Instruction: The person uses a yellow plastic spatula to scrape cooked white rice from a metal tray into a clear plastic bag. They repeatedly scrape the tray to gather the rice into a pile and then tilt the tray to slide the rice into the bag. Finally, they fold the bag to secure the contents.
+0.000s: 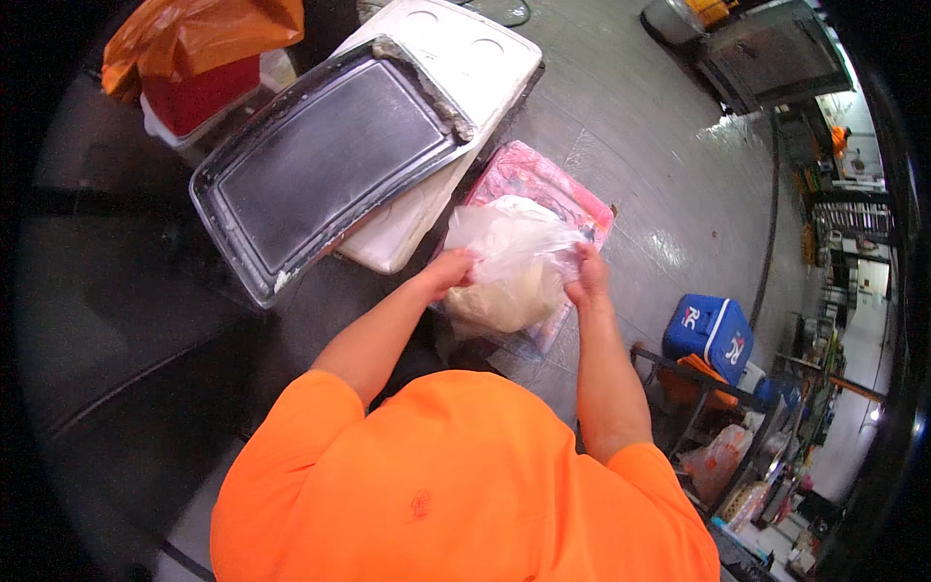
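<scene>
My left hand (454,270) grips the left side of a clear plastic bag (502,244) in front of me. On the bag's other side, my right hand (588,270) is closed on its gathered edge. The bag is stretched between both hands, and a pale beige mass (505,302) shows in or under its lower part; which of the two I cannot tell. Beneath lies a pink patterned lid or board (542,171), partly hidden by the bag. A white item shows just behind the bag's top.
A dark metal tray (327,164) rests on a white foam box lid (473,44) at the upper left, beside a red container (200,102) under an orange plastic bag (211,36). Right of me are a blue cooler box (705,335) and a metal rack (698,418) with bags.
</scene>
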`<state>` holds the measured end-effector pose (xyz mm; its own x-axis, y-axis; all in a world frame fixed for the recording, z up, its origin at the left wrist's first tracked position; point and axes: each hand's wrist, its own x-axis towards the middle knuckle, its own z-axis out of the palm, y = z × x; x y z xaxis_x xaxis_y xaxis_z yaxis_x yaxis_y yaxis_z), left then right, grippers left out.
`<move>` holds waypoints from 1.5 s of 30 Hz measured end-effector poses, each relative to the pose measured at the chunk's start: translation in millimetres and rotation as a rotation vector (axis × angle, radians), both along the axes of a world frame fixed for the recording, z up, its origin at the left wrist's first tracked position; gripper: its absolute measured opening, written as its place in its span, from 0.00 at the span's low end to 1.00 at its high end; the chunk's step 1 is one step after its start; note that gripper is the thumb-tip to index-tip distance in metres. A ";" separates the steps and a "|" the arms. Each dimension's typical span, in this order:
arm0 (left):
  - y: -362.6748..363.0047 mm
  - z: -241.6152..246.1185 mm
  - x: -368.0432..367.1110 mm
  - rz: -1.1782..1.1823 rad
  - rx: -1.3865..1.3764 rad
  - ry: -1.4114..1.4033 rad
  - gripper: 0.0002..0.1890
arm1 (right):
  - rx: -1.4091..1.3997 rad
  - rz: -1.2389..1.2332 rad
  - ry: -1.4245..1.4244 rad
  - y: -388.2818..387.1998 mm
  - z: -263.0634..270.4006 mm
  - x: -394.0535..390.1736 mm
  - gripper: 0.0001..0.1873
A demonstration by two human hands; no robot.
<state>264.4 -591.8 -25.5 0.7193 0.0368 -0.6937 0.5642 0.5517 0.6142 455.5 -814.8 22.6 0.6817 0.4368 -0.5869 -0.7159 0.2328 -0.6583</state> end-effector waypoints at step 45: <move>-94.3 -5.2 66.4 -0.339 0.977 -0.317 0.13 | -0.729 0.521 -0.894 -68.1 62.2 -152.8 0.27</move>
